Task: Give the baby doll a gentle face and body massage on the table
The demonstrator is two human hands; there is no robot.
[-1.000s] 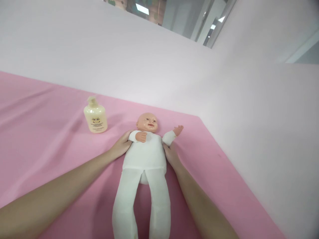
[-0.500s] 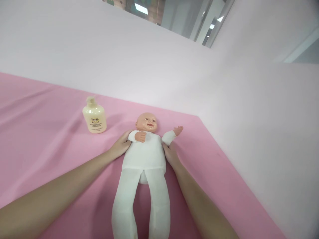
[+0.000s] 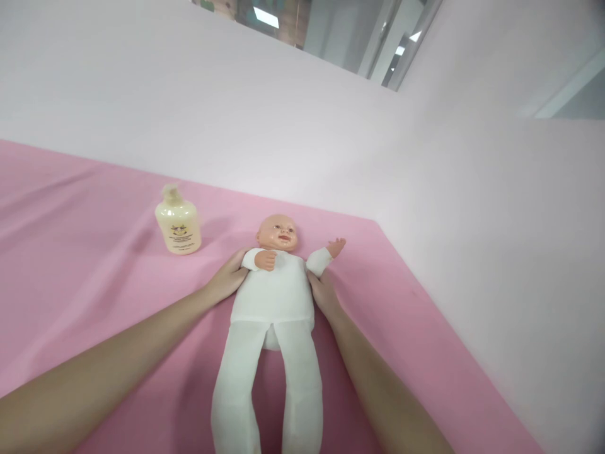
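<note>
A baby doll (image 3: 273, 290) with a white cloth body lies on its back on a pink sheet (image 3: 108, 284), its head toward the wall and its legs toward me. My left hand (image 3: 229, 275) grips the doll's side at the armpit, below the bent arm on the left. On the other side, my right hand (image 3: 324, 294) holds the doll under its outstretched arm. Both thumbs rest at the front of its sides, while most of my fingers are hidden behind the doll.
A cream pump bottle (image 3: 178, 222) with a printed label stands on the sheet, left of the doll's head. Behind the bed surface rises a white wall (image 3: 198, 107), with a window (image 3: 331, 31) at the top. The sheet's edge slants down on the right.
Hardly anything differs. The view has shifted very slightly; both hands stay at the doll's sides and the doll lies in the same place.
</note>
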